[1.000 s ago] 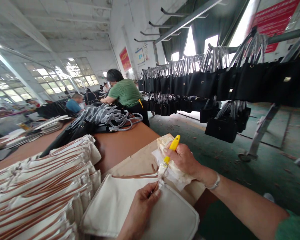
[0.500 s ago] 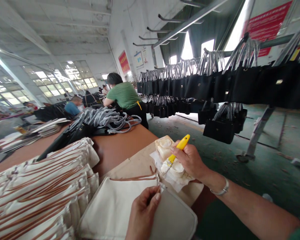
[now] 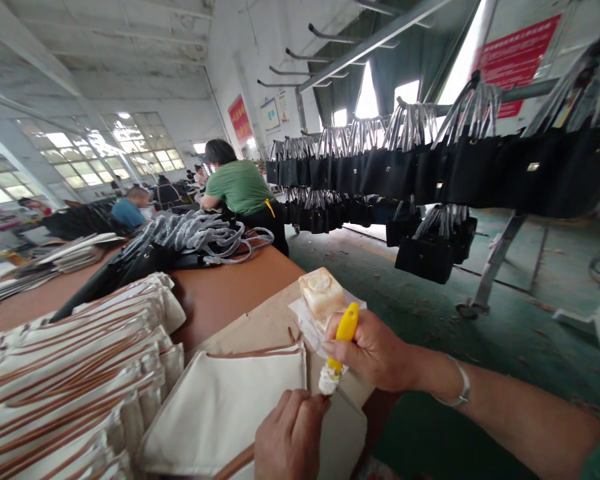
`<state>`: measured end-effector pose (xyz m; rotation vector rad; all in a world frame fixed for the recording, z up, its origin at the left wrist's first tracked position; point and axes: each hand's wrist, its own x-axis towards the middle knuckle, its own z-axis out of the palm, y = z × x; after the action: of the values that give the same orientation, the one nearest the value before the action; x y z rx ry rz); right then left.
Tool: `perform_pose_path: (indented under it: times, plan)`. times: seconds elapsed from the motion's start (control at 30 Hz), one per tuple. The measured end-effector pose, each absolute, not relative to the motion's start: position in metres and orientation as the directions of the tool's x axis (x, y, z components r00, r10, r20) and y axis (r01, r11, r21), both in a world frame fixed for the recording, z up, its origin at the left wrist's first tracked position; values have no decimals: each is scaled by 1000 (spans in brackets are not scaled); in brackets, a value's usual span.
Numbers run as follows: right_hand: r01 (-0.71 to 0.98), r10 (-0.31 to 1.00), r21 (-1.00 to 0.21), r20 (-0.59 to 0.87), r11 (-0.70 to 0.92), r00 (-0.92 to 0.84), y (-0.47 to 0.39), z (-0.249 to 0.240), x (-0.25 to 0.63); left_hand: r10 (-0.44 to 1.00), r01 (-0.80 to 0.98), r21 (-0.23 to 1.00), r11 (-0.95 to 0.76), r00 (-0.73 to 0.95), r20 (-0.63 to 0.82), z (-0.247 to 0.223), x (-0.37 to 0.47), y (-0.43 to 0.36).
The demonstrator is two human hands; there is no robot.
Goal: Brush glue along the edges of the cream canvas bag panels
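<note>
My right hand [image 3: 375, 350] is closed around the yellow handle of a brush [image 3: 347, 333]. The brush's bristles, caked with white paste, point down just above the fingers of my left hand [image 3: 293, 433]. That hand is closed on the edge of a cream bag piece [image 3: 230, 400] with brown edging, which lies flat in front of me. A short brown strip [image 3: 237, 461] shows beside the left wrist. Beyond the brush, a whitish, paste-stained plastic container [image 3: 323, 290] rests on a white sheet [image 3: 305, 320], partly hidden by my right hand.
Stacked cream pieces with brown edging [image 3: 90, 373] fill the left of the brown table [image 3: 230, 287]. Behind them lie black bags with wrapped grey handles [image 3: 195, 233]. A co-worker in green [image 3: 237, 187] leans over farther back. Black bags hang from a wheeled rack [image 3: 490, 267] at right.
My right hand has brought the brush from beside the container down towards my left hand. My left fingers have turned over at the piece's edge, and the view has shifted slightly right.
</note>
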<state>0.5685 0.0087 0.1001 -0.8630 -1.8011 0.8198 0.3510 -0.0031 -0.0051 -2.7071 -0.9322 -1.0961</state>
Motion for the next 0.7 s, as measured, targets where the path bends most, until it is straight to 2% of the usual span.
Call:
perform_pose_path:
  times: [0.1, 0.27, 0.33, 0.43, 0.53, 0.67, 0.7]
  plan:
    - [253, 815, -799, 435, 545, -381, 2, 108, 577, 553, 616, 124, -778, 577, 601, -4, 351, -6]
    - [292, 828, -778, 490, 557, -273, 0, 112, 575, 530, 593, 133, -795, 571, 627, -8, 351, -5]
    - [277, 813, -773, 481, 570, -328, 2, 107, 571, 550, 586, 166, -793, 573, 607, -11, 350, -4]
    - [257, 813, -796, 434, 548, -389, 0, 102, 573, 665, 629, 289, -722, 513, 543, -13, 346, -7]
    - [246, 893, -863, 394, 441, -220, -11, 97, 582, 802, 728, 378, -571, 397, 447, -13, 337, -15]
    - [156, 941, -944, 311, 289, 133, -22, 81, 592, 901, 885, 271, -379, 287, 324, -19, 321, -30]
    - [87, 935, -956, 293, 280, 199, -22, 76, 593, 911, 902, 248, -352, 270, 313, -19, 317, -34]
